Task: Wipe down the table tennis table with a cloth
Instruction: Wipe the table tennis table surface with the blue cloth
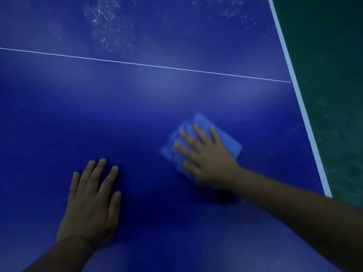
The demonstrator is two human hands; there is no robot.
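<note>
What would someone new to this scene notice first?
Probably the right hand, fingers spread, pressing a blurred light-blue cloth onto the blue table near its white right edge. The left hand lies flat on the table nearer the camera, and whitish specks dot the far side beyond the thin white line.

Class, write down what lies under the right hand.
A folded blue cloth lies under the right hand, on the table. The cloth's middle and the table beneath are covered.
</note>
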